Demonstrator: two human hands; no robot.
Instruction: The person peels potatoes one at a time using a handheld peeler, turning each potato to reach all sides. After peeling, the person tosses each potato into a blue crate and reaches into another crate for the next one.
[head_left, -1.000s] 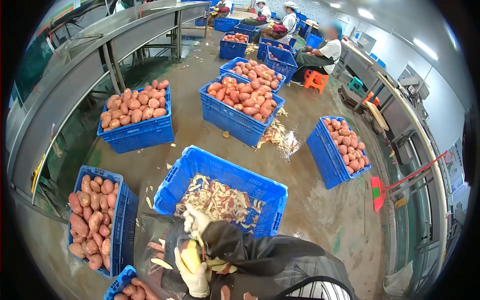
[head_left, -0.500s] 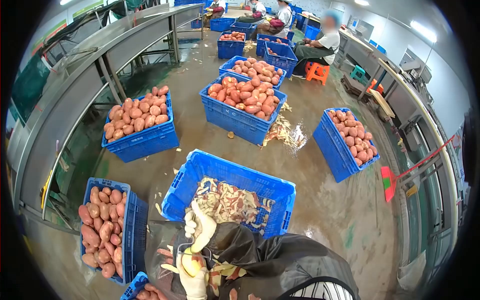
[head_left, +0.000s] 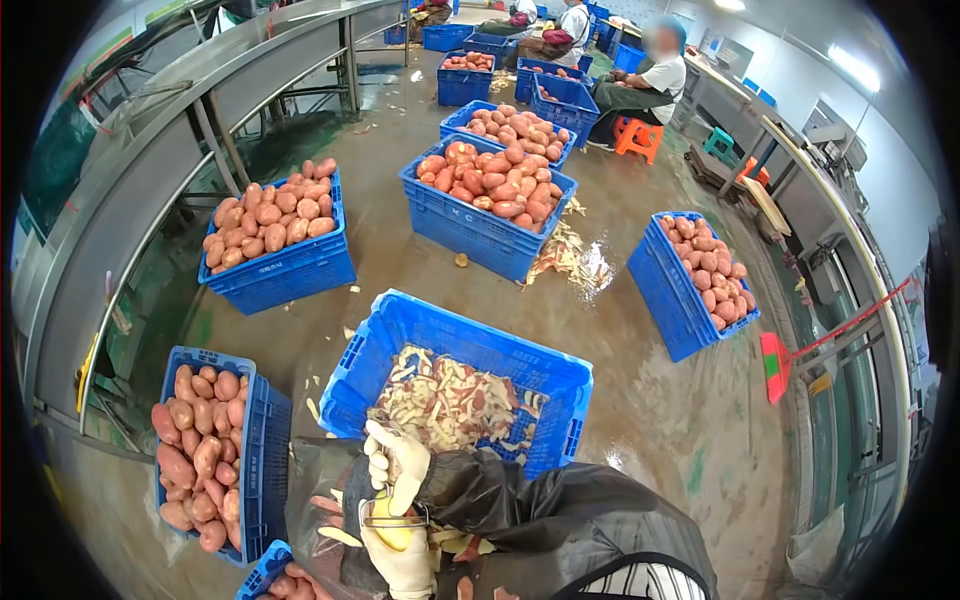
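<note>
My left hand (head_left: 395, 562), in a pale glove, is wrapped round a partly peeled potato (head_left: 396, 535) low in the view, over my lap. Just above it, my gloved right hand (head_left: 398, 465) is closed on a peeler (head_left: 378, 518). Its thin metal frame lies across the potato, and its handle is mostly hidden by the fingers. Strips of peel (head_left: 460, 543) lie on my dark apron (head_left: 570, 510). Right beyond my hands stands a blue crate (head_left: 480, 330) with a heap of pale and reddish peelings (head_left: 450, 400) inside.
Crates of red potatoes stand left (head_left: 205, 450), far left (head_left: 270, 225), ahead (head_left: 490, 185) and right (head_left: 705, 275). Peelings (head_left: 568, 258) litter the wet floor. A person (head_left: 645, 90) sits on an orange stool (head_left: 638, 138). A red broom (head_left: 776, 365) leans at right; a metal table (head_left: 180, 150) runs along the left.
My right hand has come down closer to my left, and the peeler's frame now shows across the potato. The view has shifted slightly.
</note>
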